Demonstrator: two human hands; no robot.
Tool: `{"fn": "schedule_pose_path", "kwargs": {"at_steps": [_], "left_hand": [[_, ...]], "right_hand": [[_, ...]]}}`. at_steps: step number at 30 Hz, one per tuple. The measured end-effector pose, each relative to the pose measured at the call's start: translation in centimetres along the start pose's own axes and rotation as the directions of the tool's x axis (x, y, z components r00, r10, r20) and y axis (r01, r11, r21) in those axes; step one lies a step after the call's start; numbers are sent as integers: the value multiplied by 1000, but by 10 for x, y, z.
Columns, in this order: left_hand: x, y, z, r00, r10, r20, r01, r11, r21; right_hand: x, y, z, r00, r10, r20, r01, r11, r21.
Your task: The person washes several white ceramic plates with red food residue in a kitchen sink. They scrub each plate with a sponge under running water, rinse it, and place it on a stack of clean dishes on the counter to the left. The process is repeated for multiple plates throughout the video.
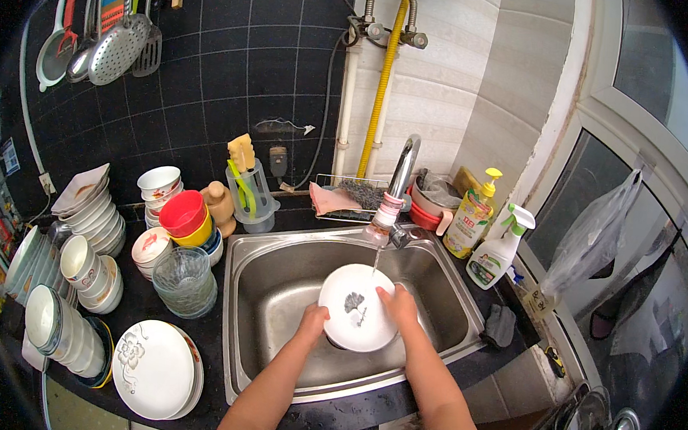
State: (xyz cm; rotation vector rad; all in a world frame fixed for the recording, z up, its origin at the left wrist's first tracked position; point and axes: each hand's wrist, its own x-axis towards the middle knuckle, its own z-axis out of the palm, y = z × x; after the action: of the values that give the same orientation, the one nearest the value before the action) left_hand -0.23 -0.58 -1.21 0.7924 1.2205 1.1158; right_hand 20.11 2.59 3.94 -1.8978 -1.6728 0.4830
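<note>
A white plate with a grey leaf print is held over the stainless steel sink, tilted, in both hands. My left hand grips its left edge. My right hand grips the right side, its thumb on the plate's face. Above the plate the chrome faucet has a pink-ringed end piece, and a thin stream of water runs from it onto the plate's upper part. The fingers behind the plate are hidden.
Left of the sink stand stacked plates, a glass bowl, stacked white bowls and a red bowl. Behind it, a wire rack holds a pink cloth. A dish soap bottle, a spray bottle and a dark cloth are at the right.
</note>
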Motion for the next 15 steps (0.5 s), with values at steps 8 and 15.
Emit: {"fn": "schedule_pose_path", "kwargs": {"at_steps": [8,15], "left_hand": [[-2,8,-12,994,-98,-43,84,962,-260],[-15,28,1,992,-72,99,90,978,-187]], "right_hand": [[13,23,21,990,44,137,-97,909,406],[18,42,30,918,210,336,-303,920,251]]}}
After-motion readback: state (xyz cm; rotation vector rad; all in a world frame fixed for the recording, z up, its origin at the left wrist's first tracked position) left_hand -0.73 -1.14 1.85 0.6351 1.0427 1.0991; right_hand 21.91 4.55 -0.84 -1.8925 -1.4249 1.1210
